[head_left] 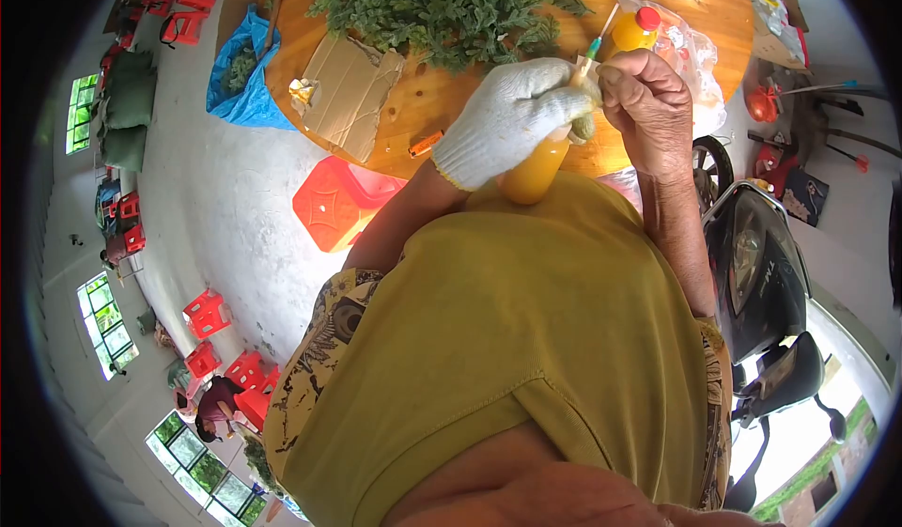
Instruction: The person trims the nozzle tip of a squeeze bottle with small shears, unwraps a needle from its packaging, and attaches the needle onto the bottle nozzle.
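Observation:
My left hand (517, 114), in a white knit glove, is closed around the upper part of a plastic bottle of orange-yellow liquid (532, 172). The bottle is held upright close to my body at the table edge. A thin pale nozzle with a green collar (593, 48) sticks up beyond the glove; its join to the bottle is hidden. My bare right hand (650, 104) is beside it, thumb and forefinger pinched together near the gloved fingertips. What lies in that pinch is too small to make out. Just beyond stands a second yellow bottle with a red cap (636, 27).
Green artificial-looking sprigs (451, 10) are heaped on the round wooden table (413, 104). Flattened cardboard (349, 95), an orange-handled tool (426, 144) and a clear plastic bag (700, 67) lie there. A red stool (329, 203), a blue bag (246, 71) and a motorbike (761, 264) stand around.

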Demonstrator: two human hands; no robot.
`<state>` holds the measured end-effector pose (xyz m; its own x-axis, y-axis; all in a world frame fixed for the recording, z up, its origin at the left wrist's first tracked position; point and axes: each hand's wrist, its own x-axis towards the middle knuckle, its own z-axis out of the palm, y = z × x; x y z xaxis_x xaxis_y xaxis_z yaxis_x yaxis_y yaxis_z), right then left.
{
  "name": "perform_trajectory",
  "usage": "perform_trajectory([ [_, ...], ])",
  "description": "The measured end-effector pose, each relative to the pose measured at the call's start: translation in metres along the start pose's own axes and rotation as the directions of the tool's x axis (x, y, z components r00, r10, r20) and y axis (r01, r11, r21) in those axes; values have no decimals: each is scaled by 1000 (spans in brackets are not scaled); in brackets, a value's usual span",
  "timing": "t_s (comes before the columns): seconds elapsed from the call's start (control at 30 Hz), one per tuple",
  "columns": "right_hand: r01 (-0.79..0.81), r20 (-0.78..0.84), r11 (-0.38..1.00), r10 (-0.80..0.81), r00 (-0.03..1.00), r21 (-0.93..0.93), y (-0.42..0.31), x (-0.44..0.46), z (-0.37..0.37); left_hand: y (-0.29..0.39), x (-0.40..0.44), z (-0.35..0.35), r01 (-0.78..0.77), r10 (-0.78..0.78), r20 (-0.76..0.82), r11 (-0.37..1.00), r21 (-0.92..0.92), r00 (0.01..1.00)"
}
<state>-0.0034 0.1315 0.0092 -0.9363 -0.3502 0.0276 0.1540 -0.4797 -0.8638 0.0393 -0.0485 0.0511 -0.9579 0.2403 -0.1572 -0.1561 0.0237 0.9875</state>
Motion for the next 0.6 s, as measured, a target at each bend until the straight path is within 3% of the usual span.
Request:
perform_trajectory([
  [0.17,45,-119,991,-60,991,-125,-7,2,8,0,-2,-1,30,-17,63,979,-201,998],
  [0.37,-7,119,996,17,993,-88,-21,19,0,-11,-3,0,54,0,167,946,-319,986],
  [0.6,28,199,999,-19,980,-44,-6,23,-6,-2,-8,1,71,-10,194,947,-314,981],
])
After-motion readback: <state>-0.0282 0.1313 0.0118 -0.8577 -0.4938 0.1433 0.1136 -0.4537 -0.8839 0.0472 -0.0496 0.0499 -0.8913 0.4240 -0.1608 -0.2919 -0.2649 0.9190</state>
